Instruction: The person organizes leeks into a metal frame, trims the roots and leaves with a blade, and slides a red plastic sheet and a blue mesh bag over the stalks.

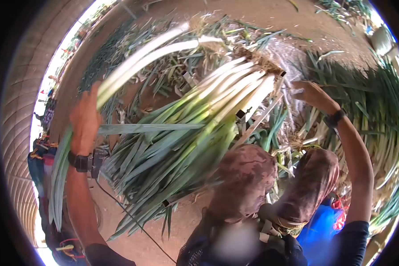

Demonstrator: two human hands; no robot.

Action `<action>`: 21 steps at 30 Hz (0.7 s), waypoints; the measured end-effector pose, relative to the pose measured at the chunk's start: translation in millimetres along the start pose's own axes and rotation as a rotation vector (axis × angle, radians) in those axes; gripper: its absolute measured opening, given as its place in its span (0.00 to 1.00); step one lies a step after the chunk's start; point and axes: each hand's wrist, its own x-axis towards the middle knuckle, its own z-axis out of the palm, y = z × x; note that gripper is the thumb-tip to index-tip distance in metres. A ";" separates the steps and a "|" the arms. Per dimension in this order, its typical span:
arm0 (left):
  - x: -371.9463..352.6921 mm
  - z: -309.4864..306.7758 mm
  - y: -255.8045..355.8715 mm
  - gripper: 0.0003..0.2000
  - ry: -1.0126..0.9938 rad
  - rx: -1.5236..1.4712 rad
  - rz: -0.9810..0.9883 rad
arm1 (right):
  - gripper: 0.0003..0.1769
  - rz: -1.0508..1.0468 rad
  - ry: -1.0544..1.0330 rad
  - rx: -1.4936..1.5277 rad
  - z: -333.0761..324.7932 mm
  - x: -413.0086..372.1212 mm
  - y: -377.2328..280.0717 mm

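My left hand [85, 116] is closed around a couple of long green onions [139, 60]. Their white shanks point up and right, and their green leaves hang down past my wrist, with one leaf stretching sideways. In front of my knees lies a big bundle of green onions [217, 99], roots toward the upper right and leaves toward the lower left. My right hand [314, 95] is off to the right of the bundle's root end, its fingers apart and reaching left, somewhat blurred. It holds nothing that I can see.
To the right lies a large pile of green onions [363, 106]. Cut leaves and peelings [173, 71] litter the bare soil beyond the bundle. A thin cable [128, 213] runs along the ground at lower left. Something blue [319, 224] sits beside my right knee [314, 177].
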 end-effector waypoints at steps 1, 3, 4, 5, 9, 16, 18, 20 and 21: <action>-1.8 -6.1 -6.5 0.34 0.036 0.024 -0.033 | 0.29 -0.091 -0.023 -0.333 12.3 20.0 -37.3; -24.4 -1.4 -74.2 0.34 0.122 0.089 -0.116 | 0.29 -0.117 -0.037 -0.338 29.5 58.6 -56.5; -37.7 6.5 -123.8 0.34 0.178 0.251 -0.145 | 0.29 -0.129 -0.041 -0.355 34.5 75.1 -61.3; -48.8 -6.6 -156.2 0.33 -0.002 0.282 -0.408 | 0.29 -0.136 -0.051 -0.348 39.2 88.6 -56.3; -151.2 -36.4 -309.4 0.43 0.146 0.649 -0.398 | 0.27 -0.145 -0.030 -0.335 54.4 119.8 -24.8; -116.5 17.0 -164.4 0.37 0.202 -0.047 -0.264 | 0.27 0.000 -0.052 -0.394 102.6 144.2 -43.7; -99.9 71.3 -111.1 0.37 0.047 -0.228 -0.219 | 0.32 -0.047 -0.017 -0.467 128.1 149.1 -44.0; -60.4 74.8 -40.0 0.39 -0.122 -0.393 -0.177 | 0.36 -0.122 0.038 -0.519 143.6 159.4 -35.3; -30.7 62.7 7.5 0.40 -0.216 -0.461 -0.163 | 0.39 -0.164 0.059 -0.527 147.7 165.6 -32.7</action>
